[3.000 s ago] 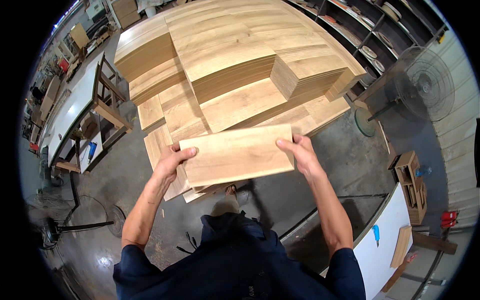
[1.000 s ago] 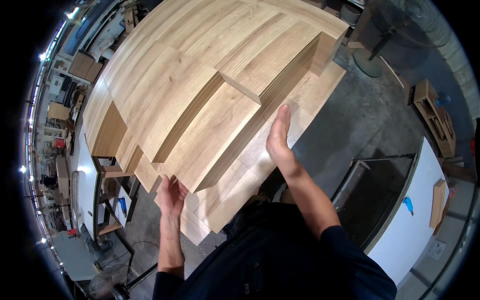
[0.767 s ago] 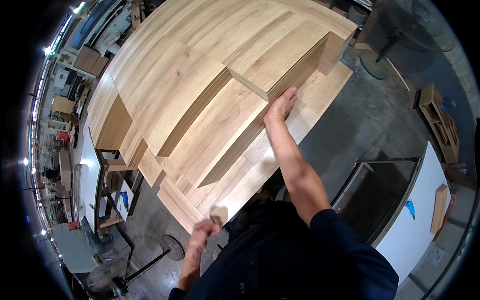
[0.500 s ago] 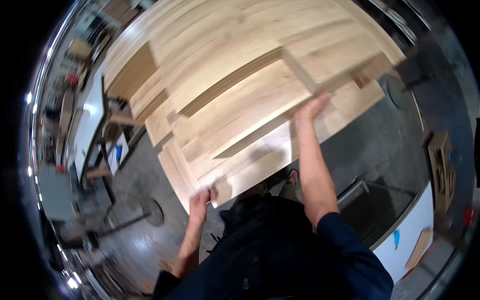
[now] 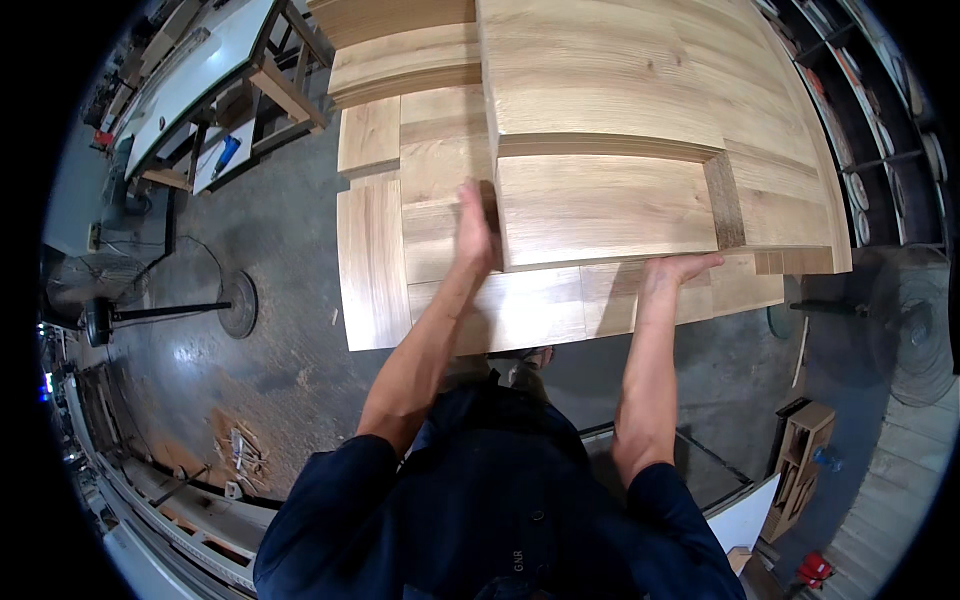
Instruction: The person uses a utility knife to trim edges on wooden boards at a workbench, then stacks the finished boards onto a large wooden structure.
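Note:
Wood-grain boards lie in stacks of differing heights in front of me. My left hand (image 5: 474,232) lies along the left end of the small board stack (image 5: 605,205), its fingers stretched out and pointing away from me. Against the near edge of that same stack rests my right hand (image 5: 682,267), palm flat and fingers extended to the right. Behind it rises a taller stack of larger panels (image 5: 610,75). A lower layer of boards (image 5: 530,305) spreads beneath, and a narrow board (image 5: 374,268) lies at its left end.
At the upper left stands a white-topped workbench (image 5: 205,75) with a blue tool (image 5: 228,152) on its lower shelf. A pedestal fan's round base (image 5: 238,304) is on the floor at left. Dark shelving (image 5: 875,130) lines the right. A wooden crate (image 5: 800,470) sits lower right.
My left hand has left the near left corner of the lower boards and moved to the end of the small stack. My right hand stays at the near edge. The view has turned.

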Tool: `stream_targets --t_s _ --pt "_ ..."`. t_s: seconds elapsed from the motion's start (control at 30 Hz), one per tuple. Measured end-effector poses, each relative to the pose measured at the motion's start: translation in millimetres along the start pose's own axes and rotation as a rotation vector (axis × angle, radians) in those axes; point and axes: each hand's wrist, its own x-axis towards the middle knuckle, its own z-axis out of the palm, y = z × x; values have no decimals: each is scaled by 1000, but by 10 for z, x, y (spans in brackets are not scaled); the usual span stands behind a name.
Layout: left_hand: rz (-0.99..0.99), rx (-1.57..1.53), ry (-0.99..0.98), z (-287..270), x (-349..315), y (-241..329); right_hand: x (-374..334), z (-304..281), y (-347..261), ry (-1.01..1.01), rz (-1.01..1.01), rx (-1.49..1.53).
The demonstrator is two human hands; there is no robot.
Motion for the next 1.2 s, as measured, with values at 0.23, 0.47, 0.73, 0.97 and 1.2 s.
stream_targets --t_s 0.23,0.47,0.73,0.97,1.2 --pt "86 317 94 -303 -330 -71 -103 -104 69 17 49 -89" --pt "-324 642 -525 -1148 -2041 431 -1143 -639 -111 -4 -42 -521" --pt "-722 1666 -706 -2123 -2497 -1178 -2660 -1668 509 -1012 759 -1472" --pt "-1080 1369 -1256 -1531 -2272 -226 -2800 -1834 169 -1349 823 -1358" --pt "-1037 482 -791 -892 -2926 -652 -3153 -2661 -449 -1149 566 -968"
